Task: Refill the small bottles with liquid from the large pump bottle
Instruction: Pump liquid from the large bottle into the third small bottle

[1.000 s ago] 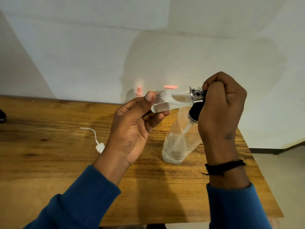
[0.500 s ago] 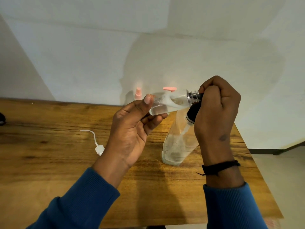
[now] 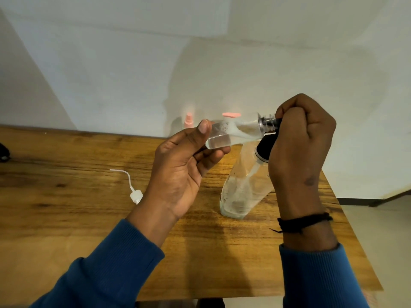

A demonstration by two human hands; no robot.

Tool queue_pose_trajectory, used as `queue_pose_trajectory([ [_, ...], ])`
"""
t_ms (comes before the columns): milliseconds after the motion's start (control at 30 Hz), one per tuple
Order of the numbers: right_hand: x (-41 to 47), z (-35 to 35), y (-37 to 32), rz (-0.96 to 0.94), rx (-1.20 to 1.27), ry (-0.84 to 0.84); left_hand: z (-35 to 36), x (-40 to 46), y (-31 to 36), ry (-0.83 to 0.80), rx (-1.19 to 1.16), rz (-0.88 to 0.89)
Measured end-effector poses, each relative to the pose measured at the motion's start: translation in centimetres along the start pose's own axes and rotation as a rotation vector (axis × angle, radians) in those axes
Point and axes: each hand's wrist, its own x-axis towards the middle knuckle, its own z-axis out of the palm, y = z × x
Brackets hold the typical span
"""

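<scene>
Left hand (image 3: 178, 174) grips small bottle (image 3: 233, 134) sideways, neck rightward | right hand (image 3: 300, 143) clenches pump head (image 3: 265, 147)

Soft, fairly dim indoor light falls from behind the person, casting a broad faint shadow on the wall (image 3: 222, 70), while wide-angle distortion bends the table (image 3: 66, 218) edges and the far pink-capped bottles (image 3: 189, 121) look blurred.

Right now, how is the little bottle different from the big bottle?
The little bottle lies nearly sideways in the air, gripped by the left hand; the big bottle leans tilted with its base on the table. The little bottle's neck is bare, while the big bottle wears a black pump top under the right hand. Both are clear and hold some clear liquid.
</scene>
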Motion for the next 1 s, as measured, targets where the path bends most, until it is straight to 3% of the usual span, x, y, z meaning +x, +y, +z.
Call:
queue_pose_trajectory([
  [1000,-0.16,0.13,-0.09,0.01,0.02,0.0,-0.01,-0.06,0.05,0.004,-0.003,-0.002],
])
